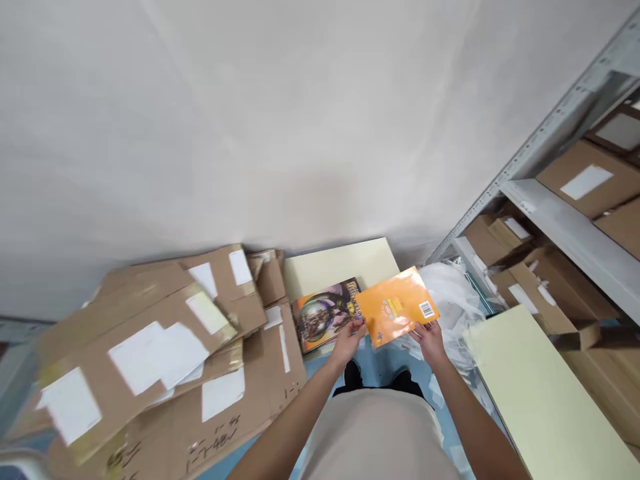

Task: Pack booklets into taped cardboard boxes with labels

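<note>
A glossy orange book (pixel 395 308) with a barcode, its back cover facing up, is held in front of me at a slight tilt. My right hand (pixel 429 339) grips it by the lower right edge, fingers underneath. At its left edge my left hand (pixel 349 341) is closed, fingertips pinched on the border. Just left of it, a book with a colourful illustrated cover (pixel 325 315) lies on a pale yellow board (pixel 345 259); the orange book overlaps its right side in view, and my left hand covers its lower right corner.
Flattened cardboard boxes (pixel 150 333) with white labels are piled to the left. Crumpled clear plastic (pixel 447 300) sits to the right, beside another pale yellow surface (pixel 540 387). Grey shelving (pixel 565 207) with cartons stands at the right. A whitish wall (pixel 300 120) rises ahead.
</note>
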Available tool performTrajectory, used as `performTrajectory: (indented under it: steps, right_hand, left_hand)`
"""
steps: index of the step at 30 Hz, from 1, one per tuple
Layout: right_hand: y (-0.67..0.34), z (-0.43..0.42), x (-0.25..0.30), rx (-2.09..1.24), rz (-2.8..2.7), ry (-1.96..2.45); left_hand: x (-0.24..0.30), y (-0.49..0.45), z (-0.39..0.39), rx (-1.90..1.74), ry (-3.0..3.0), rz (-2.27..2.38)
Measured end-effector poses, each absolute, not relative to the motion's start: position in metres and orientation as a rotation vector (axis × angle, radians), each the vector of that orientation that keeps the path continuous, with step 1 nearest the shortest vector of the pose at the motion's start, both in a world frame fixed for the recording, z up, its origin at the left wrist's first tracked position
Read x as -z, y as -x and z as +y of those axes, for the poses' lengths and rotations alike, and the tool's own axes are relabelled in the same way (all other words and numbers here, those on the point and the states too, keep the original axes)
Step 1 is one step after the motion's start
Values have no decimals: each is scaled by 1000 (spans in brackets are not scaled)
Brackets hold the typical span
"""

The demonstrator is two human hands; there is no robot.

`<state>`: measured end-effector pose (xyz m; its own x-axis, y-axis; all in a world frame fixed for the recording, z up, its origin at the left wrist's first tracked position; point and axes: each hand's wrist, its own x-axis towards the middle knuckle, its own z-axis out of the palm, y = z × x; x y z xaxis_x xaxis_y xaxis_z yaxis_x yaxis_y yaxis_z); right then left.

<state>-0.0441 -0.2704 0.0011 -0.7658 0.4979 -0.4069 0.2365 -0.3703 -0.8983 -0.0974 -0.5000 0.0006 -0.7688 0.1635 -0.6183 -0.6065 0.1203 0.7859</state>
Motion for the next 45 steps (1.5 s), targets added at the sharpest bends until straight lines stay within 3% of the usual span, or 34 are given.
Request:
performTrajectory:
  steps: [6,13,22,31,45]
  right_hand:
    - [-21,-207,-43,-1941,-1511,923]
    - [-137,-138,-77,-1593,-1482,874]
    - [-230,-97,-71,-1530,-1336,926]
    - [-271,-66,-73,-1854,-824,1063]
    - [-245,-25,-76,-1477,-672,1164]
  left_hand:
    - [-56,108,-414,-1736,196,1352]
    - [-104,64,-289,-1486,-145,1032]
    - [-97,-9,-186,-1245,-294,1157]
    - [-104,-33,-122,-1107,-544,1216]
    - [-78,-18,-88,-990,-761,1233]
